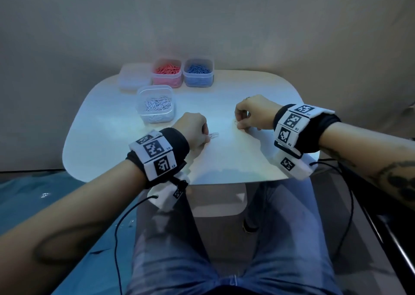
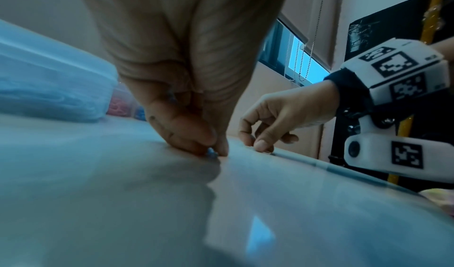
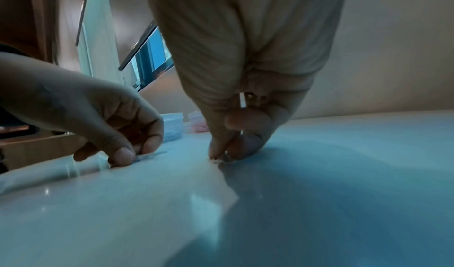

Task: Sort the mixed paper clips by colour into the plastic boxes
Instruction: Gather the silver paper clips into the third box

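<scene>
White tabletop (image 1: pixel 224 160), rounded at the corners, glossy under bluish light; four plastic boxes toward the far left edge. In the back row, left to right: frosted box (image 1: pixel 134 76), contents not discernible; box of pink clips (image 1: pixel 167 72); box of blue clips (image 1: pixel 198 72), the three just beside one another. In front of that row, standing alone: clear box of white clips (image 1: pixel 156 104), near the left hand.

Left hand (image 1: pixel 193 131) low on the table, fingers curled, thumb and forefinger tips pinched together on a pale paper clip (image 1: pixel 213 135) lying flat on the surface; seen from the left wrist, fingertips (image 2: pixel 196 144) pressed down onto the tabletop around a small bluish glint; from the right wrist, the clip (image 3: pixel 150 155) poking out flat from under the fingertips.

Right hand (image 1: pixel 253 112) to the right, well apart from the left, likewise curled and down at the surface; thumb and forefinger closed on a thin wire clip (image 1: pixel 236 124), colour too faint to tell; from the right wrist, fingertips (image 3: pixel 221 152) meeting at the tabletop with a bit of wire between them.

Marker-covered bands (image 1: pixel 155 153) strapped on both wrists, black cables trailing toward the lap; blue jeans (image 1: pixel 280 238) below the table edge.
</scene>
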`<act>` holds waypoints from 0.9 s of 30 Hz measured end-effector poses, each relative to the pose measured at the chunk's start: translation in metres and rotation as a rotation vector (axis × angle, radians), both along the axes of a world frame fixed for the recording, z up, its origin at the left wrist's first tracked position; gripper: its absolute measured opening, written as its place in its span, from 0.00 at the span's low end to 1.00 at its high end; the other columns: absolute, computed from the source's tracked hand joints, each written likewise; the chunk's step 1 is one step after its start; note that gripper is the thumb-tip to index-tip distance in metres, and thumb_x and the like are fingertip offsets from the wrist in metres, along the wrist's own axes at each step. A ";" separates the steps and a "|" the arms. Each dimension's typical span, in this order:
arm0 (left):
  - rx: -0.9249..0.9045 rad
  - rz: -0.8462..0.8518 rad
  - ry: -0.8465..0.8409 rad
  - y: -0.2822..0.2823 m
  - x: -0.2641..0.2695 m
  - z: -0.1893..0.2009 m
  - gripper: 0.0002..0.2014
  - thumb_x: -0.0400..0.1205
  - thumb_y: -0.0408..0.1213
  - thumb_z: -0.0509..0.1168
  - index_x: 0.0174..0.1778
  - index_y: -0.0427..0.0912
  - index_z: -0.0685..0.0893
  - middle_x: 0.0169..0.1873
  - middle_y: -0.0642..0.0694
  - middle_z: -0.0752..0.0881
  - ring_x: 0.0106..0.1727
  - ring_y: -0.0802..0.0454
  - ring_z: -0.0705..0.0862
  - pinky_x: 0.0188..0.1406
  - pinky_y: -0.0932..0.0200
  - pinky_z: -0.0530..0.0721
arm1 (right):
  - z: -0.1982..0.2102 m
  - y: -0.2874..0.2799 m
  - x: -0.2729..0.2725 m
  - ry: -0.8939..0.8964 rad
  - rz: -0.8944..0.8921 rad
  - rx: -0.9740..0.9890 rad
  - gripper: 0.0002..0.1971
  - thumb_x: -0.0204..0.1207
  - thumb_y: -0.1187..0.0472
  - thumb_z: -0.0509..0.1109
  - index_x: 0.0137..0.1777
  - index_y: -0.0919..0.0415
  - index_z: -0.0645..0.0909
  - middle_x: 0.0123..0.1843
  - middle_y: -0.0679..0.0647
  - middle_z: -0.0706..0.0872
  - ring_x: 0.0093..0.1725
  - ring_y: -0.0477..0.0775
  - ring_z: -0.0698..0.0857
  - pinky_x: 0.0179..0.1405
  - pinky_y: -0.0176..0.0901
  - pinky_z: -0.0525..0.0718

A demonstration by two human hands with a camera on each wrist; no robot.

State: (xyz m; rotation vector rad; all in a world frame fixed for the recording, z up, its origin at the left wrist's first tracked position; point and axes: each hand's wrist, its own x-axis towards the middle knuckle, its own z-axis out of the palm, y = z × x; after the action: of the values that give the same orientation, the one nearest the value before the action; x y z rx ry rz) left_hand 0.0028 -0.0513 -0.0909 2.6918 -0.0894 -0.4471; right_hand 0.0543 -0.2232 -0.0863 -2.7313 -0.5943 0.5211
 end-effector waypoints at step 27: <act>0.262 0.188 -0.349 0.098 0.039 0.044 0.11 0.80 0.42 0.65 0.58 0.50 0.85 0.56 0.44 0.82 0.58 0.44 0.79 0.55 0.52 0.77 | -0.001 0.017 -0.013 0.014 -0.168 -0.272 0.11 0.76 0.68 0.60 0.32 0.64 0.73 0.34 0.60 0.77 0.38 0.62 0.78 0.34 0.42 0.74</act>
State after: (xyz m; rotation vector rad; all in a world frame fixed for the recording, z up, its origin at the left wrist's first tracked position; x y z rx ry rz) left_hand 0.0422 0.0466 -0.0465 2.9725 0.1316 0.0779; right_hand 0.0409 -0.2057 -0.0875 -2.9936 -0.3049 0.6189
